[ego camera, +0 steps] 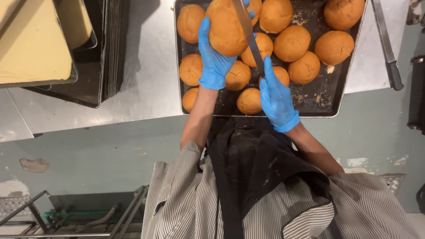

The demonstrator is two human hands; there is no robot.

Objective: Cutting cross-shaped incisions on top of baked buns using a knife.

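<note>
Held bun: a round golden bun [226, 27] is lifted above the baking tray [343, 95], toward 12 o'clock from the person's chest, over the tray's upper left part.
Left hand: the left hand [214, 59], in a blue glove, is clamped around the bun from its 7 o'clock side, thumb up the bun's left flank, with what look like fingertips wrapping over the top at 1 o'clock.
Right hand: the right hand [276, 99], also blue-gloved, is closed on the handle of a knife [249, 33]; it sits at 5 o'clock from the bun, nearer the body than the left hand.
Knife axis: the blade runs from the right hand toward 11 o'clock, slanting up across the bun's right edge; it appears to touch or enter the bun there, but the depth cannot be told.
Key relation: the bun lies at 11 o'clock from the knife hand, in line with the blade's long axis; the left hand is the one on the bun.
Other buns: about a dozen more buns [291, 43] rest on the tray, with crumbs at its 5 o'clock corner.
Table: the steel table [146, 84] carries the tray; a second knife [387, 46] lies at the tray's 3 o'clock side, and stacked dark trays [104, 53] stand at 9 o'clock.
</note>
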